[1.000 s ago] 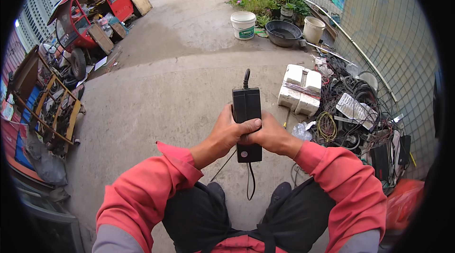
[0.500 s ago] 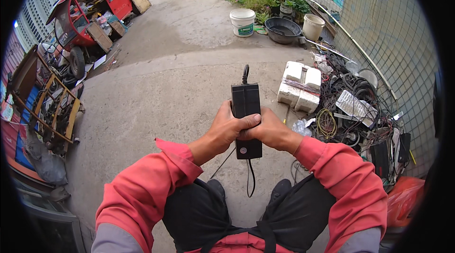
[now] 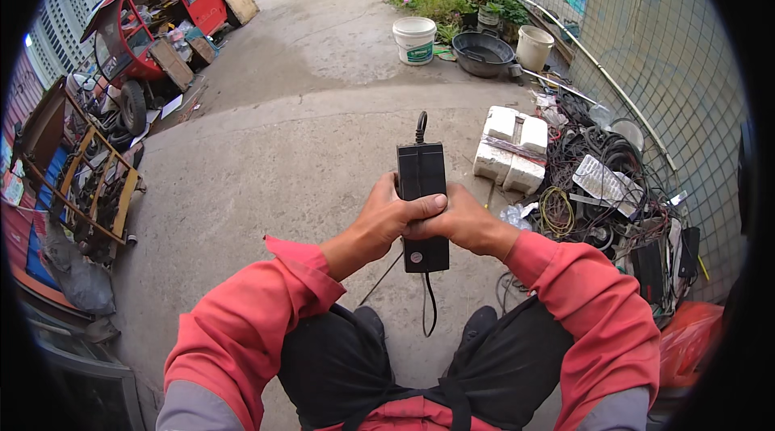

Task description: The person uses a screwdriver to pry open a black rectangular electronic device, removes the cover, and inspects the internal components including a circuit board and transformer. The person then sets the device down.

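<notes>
A black power adapter, shaped like a long box, stands lengthwise between my hands in the middle of the view. My left hand is closed on its left side, the thumb lying across the front. From the right, my right hand wraps the lower half, its thumb just under the left one. A thick cord sticks out of the far end. Out of the near end a thin black cable hangs in a loop above the ground between my shoes. Both hands hide the adapter's middle and back.
White foam blocks bound together lie right of my hands, beside a heap of tangled cables along a wire fence. Ahead stand a white bucket and a black basin. A red vehicle and a wooden frame are at left.
Almost nothing differs. The adapter and both hands sit a few pixels farther right in the view, the grip unchanged.
</notes>
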Motion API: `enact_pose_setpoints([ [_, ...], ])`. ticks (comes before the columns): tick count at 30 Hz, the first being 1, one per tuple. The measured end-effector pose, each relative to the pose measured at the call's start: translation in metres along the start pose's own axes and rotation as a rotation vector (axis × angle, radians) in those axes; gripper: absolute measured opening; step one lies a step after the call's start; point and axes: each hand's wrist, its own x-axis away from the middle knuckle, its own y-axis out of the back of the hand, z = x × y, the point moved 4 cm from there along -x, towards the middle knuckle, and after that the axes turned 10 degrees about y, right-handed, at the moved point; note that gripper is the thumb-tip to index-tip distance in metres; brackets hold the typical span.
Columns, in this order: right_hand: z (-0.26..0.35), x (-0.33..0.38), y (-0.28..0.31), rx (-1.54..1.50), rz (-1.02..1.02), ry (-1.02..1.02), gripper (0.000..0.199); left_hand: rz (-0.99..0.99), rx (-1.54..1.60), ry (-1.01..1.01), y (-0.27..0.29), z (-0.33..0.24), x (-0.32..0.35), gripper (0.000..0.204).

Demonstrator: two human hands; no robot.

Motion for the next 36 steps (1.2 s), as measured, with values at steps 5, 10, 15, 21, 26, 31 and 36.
enact_pose_setpoints([
  [5, 0.007, 0.003, 0.000, -0.144, 0.018, -0.034, 0.045, 0.058, -0.029, 0.002, 0.002, -0.006, 0.000, 0.047],
  [10, 0.013, 0.004, -0.002, -0.128, 0.024, -0.070, 0.044, 0.066, -0.051, 0.010, -0.002, -0.013, 0.005, 0.046],
  [15, 0.001, 0.002, -0.002, 0.009, -0.004, -0.011, 0.042, 0.008, -0.067, -0.014, 0.001, -0.007, 0.002, 0.056],
  [21, 0.001, 0.004, -0.003, 0.017, 0.013, -0.003, 0.041, 0.009, -0.059, -0.027, -0.002, -0.006, 0.005, 0.069],
  [26, 0.004, 0.006, -0.003, 0.011, 0.009, -0.005, 0.041, 0.005, -0.075, -0.018, -0.002, -0.006, 0.004, 0.074],
  [31, 0.003, 0.005, -0.004, -0.025, 0.028, -0.010, 0.040, -0.035, -0.080, 0.018, 0.002, -0.003, 0.006, 0.063],
  [36, 0.008, 0.006, -0.004, -0.089, 0.033, -0.029, 0.042, -0.013, -0.077, 0.026, 0.000, -0.007, 0.007, 0.058],
])
